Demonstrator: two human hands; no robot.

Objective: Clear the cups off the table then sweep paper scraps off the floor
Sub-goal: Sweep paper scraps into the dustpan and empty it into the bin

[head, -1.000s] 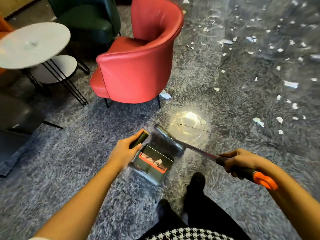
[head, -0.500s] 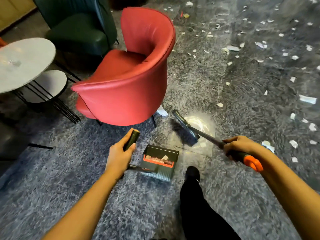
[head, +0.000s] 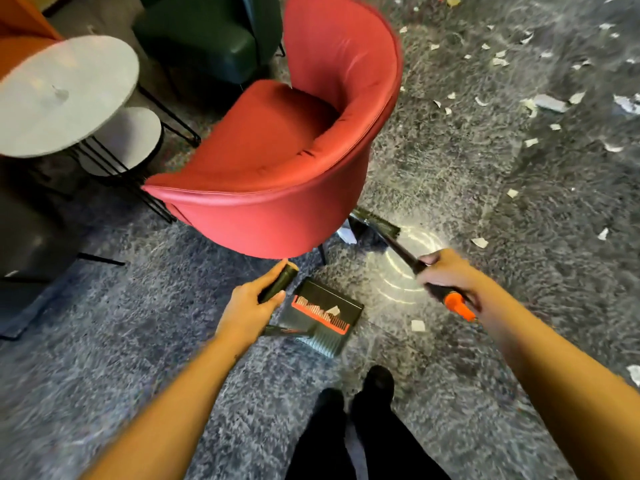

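Note:
My left hand (head: 251, 306) grips the black handle of a dark dustpan (head: 323, 318) that hangs low over the floor, with an orange comb edge and a paper scrap in it. My right hand (head: 446, 275) holds a broom (head: 375, 225) by its black and orange handle; the bristle head rests on the floor by the red chair's right leg, next to a white scrap (head: 346, 234). White paper scraps (head: 479, 242) lie scattered over the grey floor to the right and far right. One scrap (head: 418, 325) lies just under my right hand.
A red tub chair (head: 287, 161) stands right in front of me. Behind it are a dark green armchair (head: 207, 39) and two round grey tables (head: 59, 95) on black wire legs. A dark seat (head: 24, 237) is at the left. My black shoes (head: 377, 382) are below.
I have stepped closer to the red chair. The broom head has moved away from the dustpan and up to the chair's right leg. The dustpan stays in my left hand.

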